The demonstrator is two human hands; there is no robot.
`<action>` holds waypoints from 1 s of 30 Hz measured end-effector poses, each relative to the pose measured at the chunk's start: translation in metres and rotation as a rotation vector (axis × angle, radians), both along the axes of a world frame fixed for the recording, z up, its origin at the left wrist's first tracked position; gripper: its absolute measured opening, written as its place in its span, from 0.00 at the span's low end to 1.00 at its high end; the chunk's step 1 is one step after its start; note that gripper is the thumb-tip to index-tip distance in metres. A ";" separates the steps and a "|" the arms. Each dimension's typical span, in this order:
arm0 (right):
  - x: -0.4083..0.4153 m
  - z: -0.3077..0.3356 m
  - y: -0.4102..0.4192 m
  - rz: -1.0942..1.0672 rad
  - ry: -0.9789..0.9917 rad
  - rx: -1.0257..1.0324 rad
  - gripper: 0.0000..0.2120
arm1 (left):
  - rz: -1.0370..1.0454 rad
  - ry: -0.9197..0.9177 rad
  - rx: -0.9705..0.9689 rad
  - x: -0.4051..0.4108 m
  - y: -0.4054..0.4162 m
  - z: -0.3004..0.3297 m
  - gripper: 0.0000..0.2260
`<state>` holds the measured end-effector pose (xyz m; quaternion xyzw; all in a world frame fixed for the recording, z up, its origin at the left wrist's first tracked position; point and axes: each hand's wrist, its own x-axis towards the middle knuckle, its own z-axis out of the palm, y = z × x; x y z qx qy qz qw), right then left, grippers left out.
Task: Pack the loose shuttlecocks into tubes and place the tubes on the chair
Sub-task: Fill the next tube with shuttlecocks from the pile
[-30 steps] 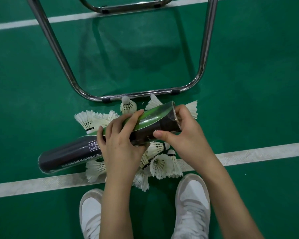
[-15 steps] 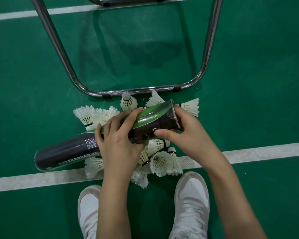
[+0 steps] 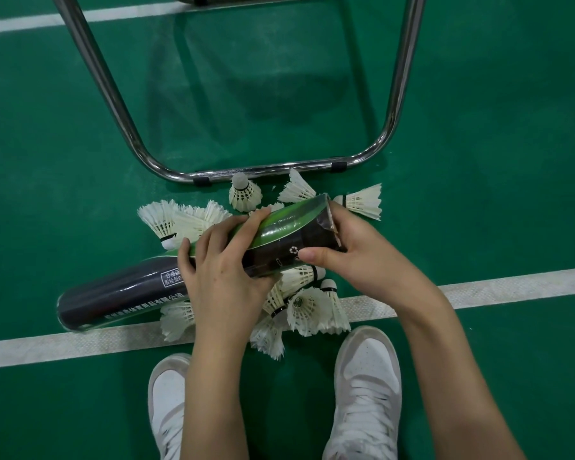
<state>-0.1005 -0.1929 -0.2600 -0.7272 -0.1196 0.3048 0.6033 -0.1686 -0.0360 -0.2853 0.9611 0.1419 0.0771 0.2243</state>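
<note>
Badminton court: green floor (image 3: pixel 478 127), white line (image 3: pixel 512 285)

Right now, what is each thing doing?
Black and green cardboard tube: tilted, held above the pile.
Left hand: grips the tube's middle.
Right hand: holds its right end.
White feather shuttlecocks: loose on the floor.
Chrome chair frame: standing.

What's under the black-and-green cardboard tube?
White feather shuttlecocks lie piled on the green floor beneath the black-and-green cardboard tube. Both hands and the tube cover part of the pile, so no count.
</note>
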 end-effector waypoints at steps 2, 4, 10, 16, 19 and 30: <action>-0.002 -0.002 -0.002 -0.067 0.021 0.038 0.20 | -0.003 -0.001 -0.008 0.000 -0.001 -0.001 0.34; -0.005 -0.004 -0.007 -0.158 -0.013 0.028 0.18 | -0.003 0.005 -0.015 0.000 -0.002 -0.002 0.35; -0.001 -0.021 -0.040 -0.266 0.029 0.074 0.14 | 0.011 0.048 -0.002 -0.003 -0.001 -0.014 0.38; 0.027 -0.067 -0.070 -0.539 -0.061 -0.138 0.12 | 0.093 0.047 -0.027 -0.007 0.012 -0.013 0.37; 0.041 -0.089 -0.068 -0.678 -0.108 -0.222 0.14 | 0.126 0.045 -0.034 -0.010 0.018 -0.014 0.38; 0.051 -0.091 -0.049 -0.708 -0.200 -0.288 0.14 | 0.139 0.018 -0.056 -0.007 0.017 -0.009 0.37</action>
